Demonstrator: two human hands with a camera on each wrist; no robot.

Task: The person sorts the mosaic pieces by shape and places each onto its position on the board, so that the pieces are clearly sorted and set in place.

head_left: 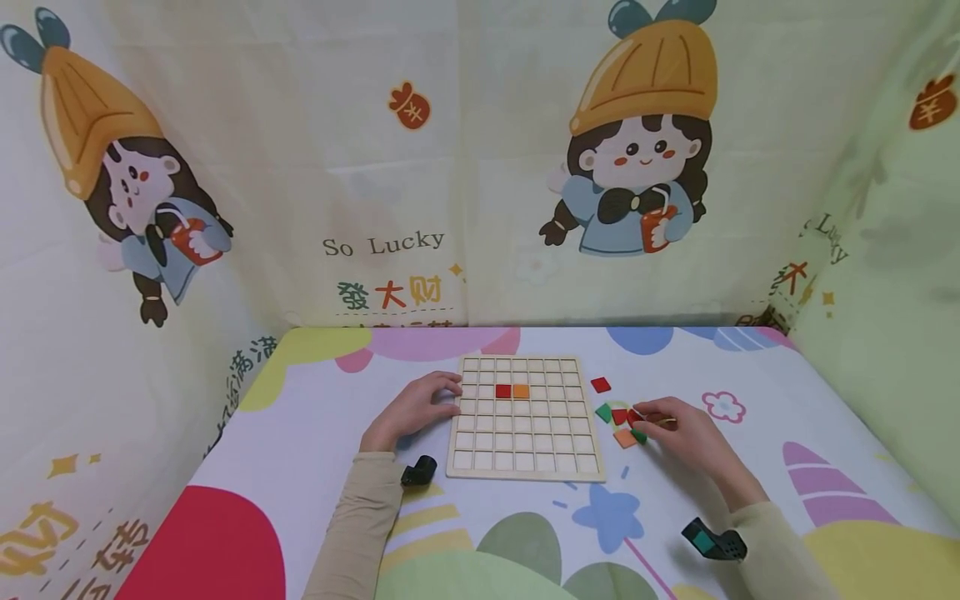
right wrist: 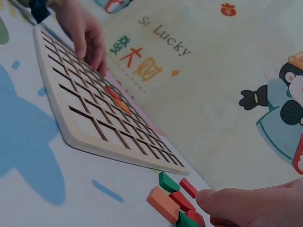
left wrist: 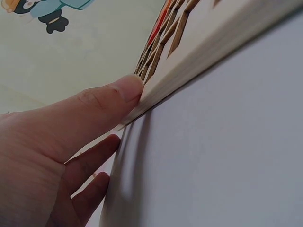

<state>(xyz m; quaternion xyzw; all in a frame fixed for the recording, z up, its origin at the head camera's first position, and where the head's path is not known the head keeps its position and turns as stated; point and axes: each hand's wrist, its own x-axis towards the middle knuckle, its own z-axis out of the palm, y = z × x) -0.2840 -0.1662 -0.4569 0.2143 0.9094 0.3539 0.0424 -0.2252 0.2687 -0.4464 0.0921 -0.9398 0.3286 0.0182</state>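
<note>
Steadying comes first: the left hand (head_left: 411,410) lies flat at the left edge of the wooden grid board (head_left: 525,417), fingers straight, thumb pressed against the rim as the left wrist view shows; it grasps nothing. That brace looks worth keeping, since a light board on a smooth printed cloth would likely slide when a piece is pushed into a cell.

On the right half of the desk (head_left: 750,500), just off the board's right edge, the right hand (head_left: 686,433) bends its fingers over a small heap of coloured tiles (head_left: 621,421) — red, green and orange, lying partly over one another. It seems to pinch a green one at the fingertips, though the grasp is too small to be sure of. To do this well, I judge, one tile should be lifted clear of the heap rather than dragged, so the neighbours are not scattered.

Farther on, a lone red tile (head_left: 600,384) lies apart beside the board's far right corner. On the board itself a red tile (head_left: 503,390) and an orange tile (head_left: 521,390) sit side by side in the third row from the far edge; every other cell is bare.

Room is fair — open cloth lies near and right of the heap, and the curtain walls (head_left: 480,167) stand well behind the desk's far edge.
</note>
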